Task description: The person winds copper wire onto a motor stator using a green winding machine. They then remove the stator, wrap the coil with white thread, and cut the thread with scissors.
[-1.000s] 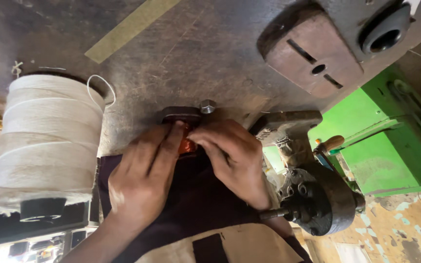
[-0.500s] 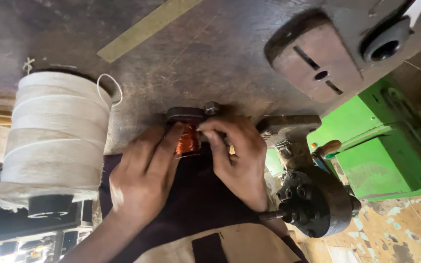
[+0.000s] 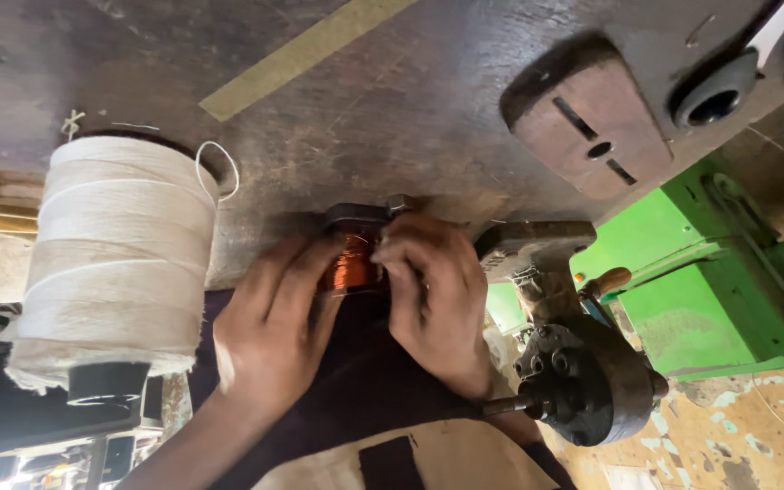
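A shiny copper wire coil (image 3: 353,263) is pinched at the near edge of the dark worn tabletop (image 3: 392,109) between closed fingers of the left hand (image 3: 269,340) and right hand (image 3: 437,304). Thin windings could be loosened or snagged if the grip slips.

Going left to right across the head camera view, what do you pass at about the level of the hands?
Big spool of white thread → left hand → copper wire coil held between the hands → right hand → dark metal hand-crank winder → green machine frame.
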